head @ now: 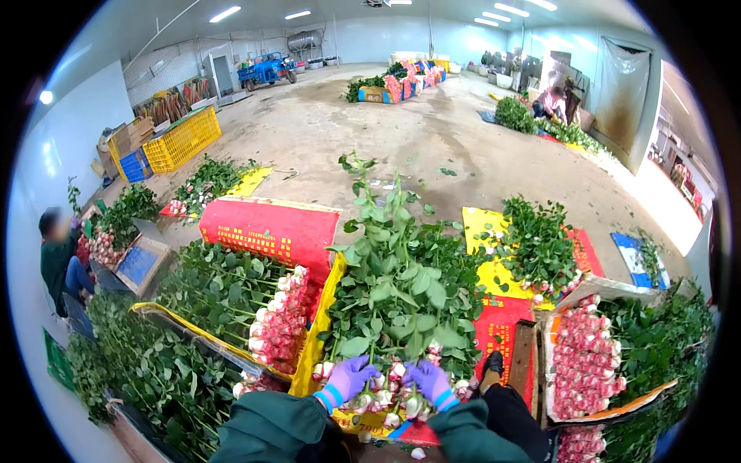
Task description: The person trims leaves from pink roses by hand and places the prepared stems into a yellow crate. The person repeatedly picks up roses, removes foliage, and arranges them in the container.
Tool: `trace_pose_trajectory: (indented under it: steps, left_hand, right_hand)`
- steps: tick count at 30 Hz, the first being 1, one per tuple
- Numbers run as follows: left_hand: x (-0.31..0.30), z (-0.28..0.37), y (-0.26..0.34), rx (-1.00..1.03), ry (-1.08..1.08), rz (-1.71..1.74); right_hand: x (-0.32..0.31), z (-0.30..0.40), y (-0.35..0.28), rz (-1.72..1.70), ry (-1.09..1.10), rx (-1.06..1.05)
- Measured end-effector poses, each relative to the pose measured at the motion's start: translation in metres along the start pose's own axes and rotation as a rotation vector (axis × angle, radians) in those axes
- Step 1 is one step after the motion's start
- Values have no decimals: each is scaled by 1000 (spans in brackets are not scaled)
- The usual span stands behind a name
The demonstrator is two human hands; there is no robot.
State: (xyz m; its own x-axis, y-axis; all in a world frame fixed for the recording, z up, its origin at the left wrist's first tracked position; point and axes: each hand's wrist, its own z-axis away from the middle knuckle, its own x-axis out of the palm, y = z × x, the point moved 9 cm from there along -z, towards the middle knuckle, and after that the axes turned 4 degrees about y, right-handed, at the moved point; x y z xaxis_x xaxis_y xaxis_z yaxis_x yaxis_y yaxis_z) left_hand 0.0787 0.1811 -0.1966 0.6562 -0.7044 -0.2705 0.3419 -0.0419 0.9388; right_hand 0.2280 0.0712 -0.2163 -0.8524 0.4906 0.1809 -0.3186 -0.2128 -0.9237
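Both my hands wear purple gloves with blue cuffs, low over a heap of pink-and-white roses [383,398]. My left hand [351,379] has its fingers closed around a rose stem just above a bloom. My right hand [429,382] pinches another stem, with a pale rose head [413,406] hanging below it. The long leafy stems [399,289] stretch away from me. Under the blooms lies a red and yellow printed sheet [370,425]. To the left, a stack of roses [281,318] lies with heads aligned inside a yellow-edged wrap [315,330].
A packed rose bundle [584,359] stands at right beside a wooden board [523,359]. More roses [529,231] lie on yellow and red sheets ahead. People sit at far left [61,260] and far right [553,104]. Yellow crates [182,142] and a blue cargo tricycle [267,70] stand farther back.
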Motion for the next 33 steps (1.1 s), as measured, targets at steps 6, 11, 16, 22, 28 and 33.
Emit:
trace_pose_trajectory:
  steps: [6,11,16,22,28,33]
  left_hand:
    - [56,54,-2,53,143,-307]
    - [79,76,-11,62,65,-397]
    - [96,96,30,-264,-310,447]
    - [87,101,38,-397,-377,1030]
    - [94,104,47,-354,-479,1128]
    - [97,96,33,-342,-374,944]
  right_hand:
    - [-16,54,57,-21,140,-36]
    - [-12,92,28,69,71,17]
    - [24,132,-58,-526,-229,142]
    - [36,172,-134,-860,-386,10]
    - [27,187,-150,-1068,-366,-51]
    - [27,193,-162,-1097,-444,49]
